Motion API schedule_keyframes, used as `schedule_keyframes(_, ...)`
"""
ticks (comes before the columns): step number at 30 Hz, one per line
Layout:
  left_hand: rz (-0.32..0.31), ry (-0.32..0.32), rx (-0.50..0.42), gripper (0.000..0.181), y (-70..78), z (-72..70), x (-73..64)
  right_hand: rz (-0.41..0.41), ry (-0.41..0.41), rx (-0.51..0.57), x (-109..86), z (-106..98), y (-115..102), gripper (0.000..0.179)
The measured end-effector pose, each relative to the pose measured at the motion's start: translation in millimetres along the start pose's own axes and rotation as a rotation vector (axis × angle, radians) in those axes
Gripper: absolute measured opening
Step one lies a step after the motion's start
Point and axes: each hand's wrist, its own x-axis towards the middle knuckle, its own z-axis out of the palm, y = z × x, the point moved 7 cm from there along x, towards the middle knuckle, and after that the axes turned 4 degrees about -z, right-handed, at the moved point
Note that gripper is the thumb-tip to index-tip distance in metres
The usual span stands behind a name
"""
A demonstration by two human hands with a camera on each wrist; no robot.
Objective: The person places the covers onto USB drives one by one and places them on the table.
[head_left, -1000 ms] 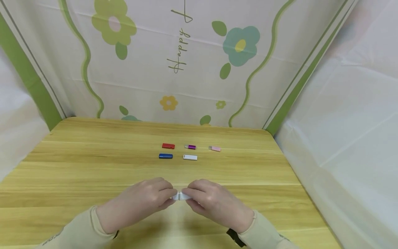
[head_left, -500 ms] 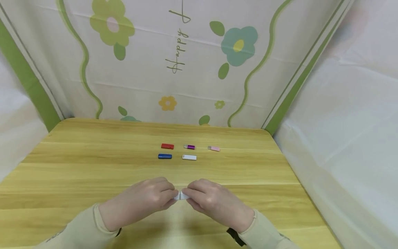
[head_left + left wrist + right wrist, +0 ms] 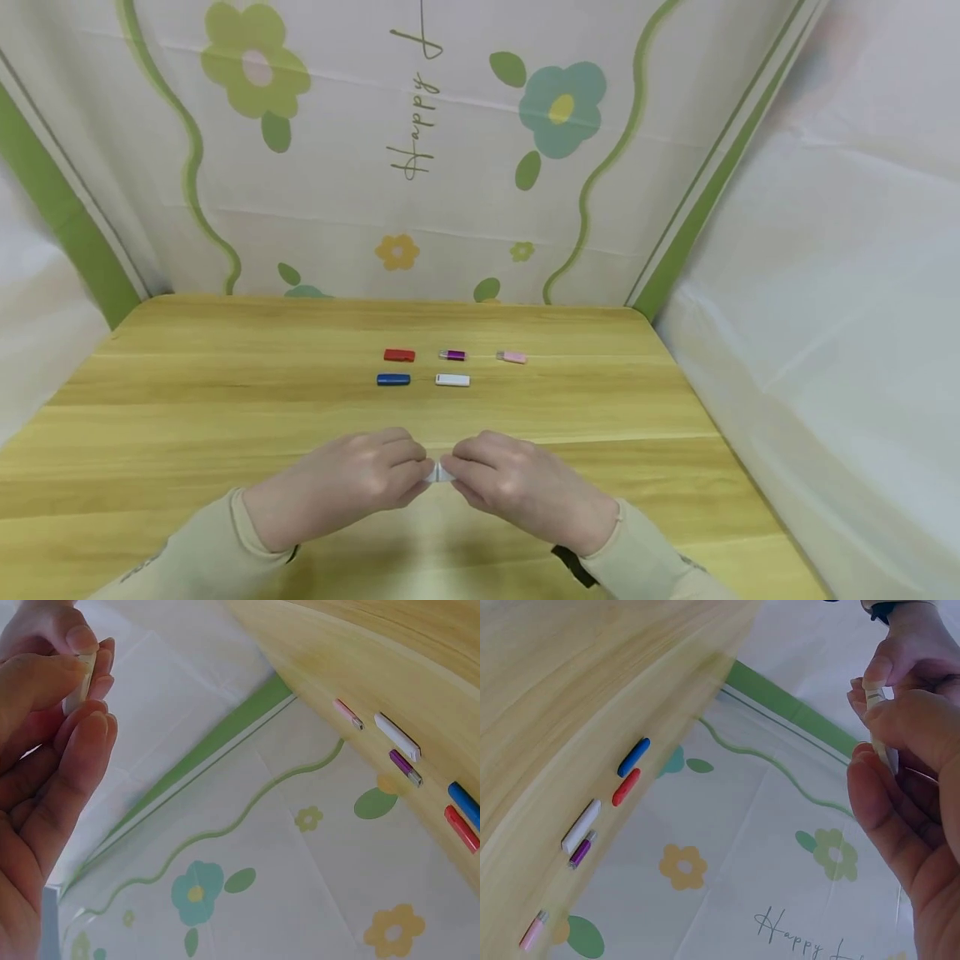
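Close above the table's near half, both hands pinch a small white USB stick [image 3: 438, 472] end to end. My left hand [image 3: 367, 472] grips its left part between thumb and fingers; the right hand [image 3: 504, 473] grips the right part. A narrow seam shows between the two white parts, which sit almost against each other. Most of the stick is hidden by fingertips in the head view. In the left wrist view, a pale side of the stick [image 3: 78, 694] shows between thumb and fingers. From the right wrist, its white body [image 3: 886, 754] appears between both hands' fingers.
Beyond the hands lie a red USB stick [image 3: 399, 355], a purple one [image 3: 453, 355] and a pink one [image 3: 512, 357] in a back row. A blue stick [image 3: 393, 379] and a white stick [image 3: 452, 380] lie in front. A flowered curtain [image 3: 337, 208] rises behind the wooden table [image 3: 225, 400].
The grey gap between the stick's two parts has narrowed to a thin seam. The left hand has shifted slightly right, closer to the right hand. The head view has turned a little.
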Motion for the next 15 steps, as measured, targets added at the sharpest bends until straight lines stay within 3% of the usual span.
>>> schedule_keyframes(4, -0.018, 0.011, -0.032, 0.042, -0.7, 1.4, -0.2, -0.001, 0.017, -0.013, 1.1, -3, 1, 0.029)
schedule_keyframes(9, -0.097, 0.0, -0.141, 0.005, -6.3, 8.9, 2.5, 0.051, 0.008, 0.019, -4.6, 0, 7, 0.025)
schedule_keyframes(12, -0.147, -0.034, -0.218, 0.023, -13.5, 21.9, 4.8, 0.109, -0.015, 0.046, -11.6, 7, 15, 0.022)
schedule_keyframes(15, -0.209, -0.11, -0.294, 0.016, -23.7, 42.8, 7.7, 0.167, -0.05, 0.07, -19.9, 16, 26, 0.019)
